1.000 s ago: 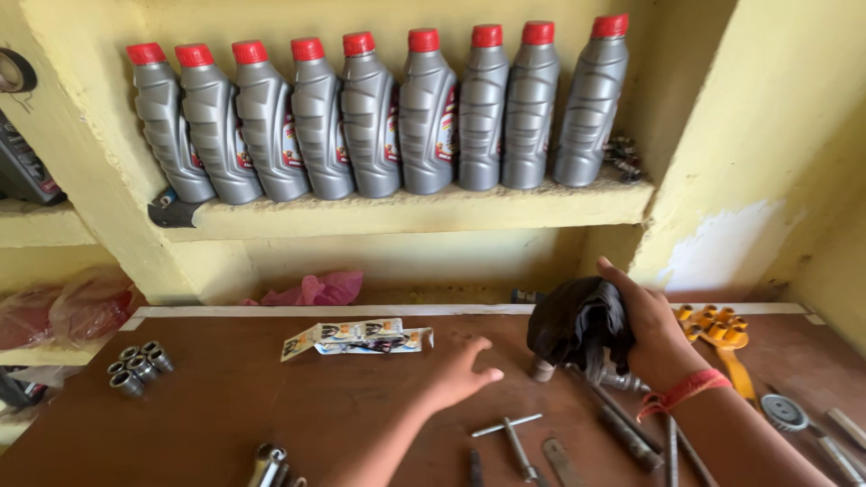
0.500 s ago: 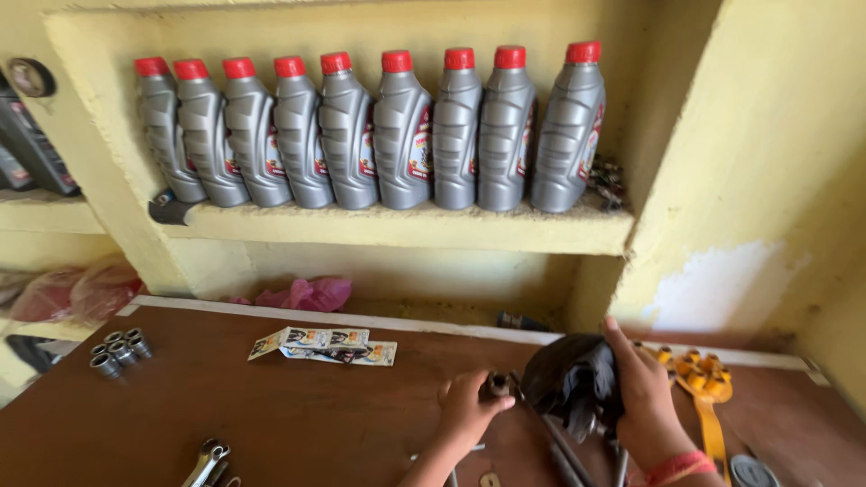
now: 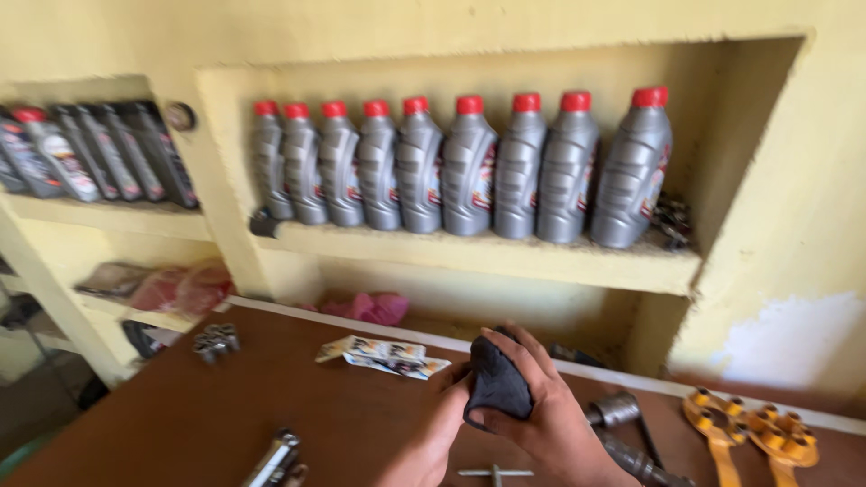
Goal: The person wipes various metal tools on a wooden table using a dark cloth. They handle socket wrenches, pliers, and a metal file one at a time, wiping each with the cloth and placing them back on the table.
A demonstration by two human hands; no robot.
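The right hand (image 3: 550, 410) is wrapped around a black cloth (image 3: 496, 390), its fingers curled over the top and its thumb pressed in from below, so the cloth is bunched tightly in the palm; whether anything lies inside the cloth cannot be told. The left hand (image 3: 442, 428) comes up from below and meets the cloth on its left edge, fingertips pinching the fabric against the right hand. Both hands hang just above the brown workbench (image 3: 225, 415). Just below the grip lies a small T-shaped metal tool (image 3: 494, 472), and just to its right a cylindrical metal socket (image 3: 616, 410) with a dark shaft part (image 3: 636, 458) beneath it. Farther right rest two orange-yellow toothed tools (image 3: 749, 433). Left of the grip, near it, some flat printed packets (image 3: 383, 354) lie on the bench; farther left sits a cluster of small metal sockets (image 3: 215, 341), and below left a shiny metal piece (image 3: 273, 458) at the frame's edge. Behind the grip, a pink cloth (image 3: 370, 308) sits by the wall, and above it a yellow shelf niche (image 3: 505, 257) holds a row of grey oil bottles (image 3: 469, 171) with red caps. More dark bottles (image 3: 90, 158) stand on the shelf far to the left.
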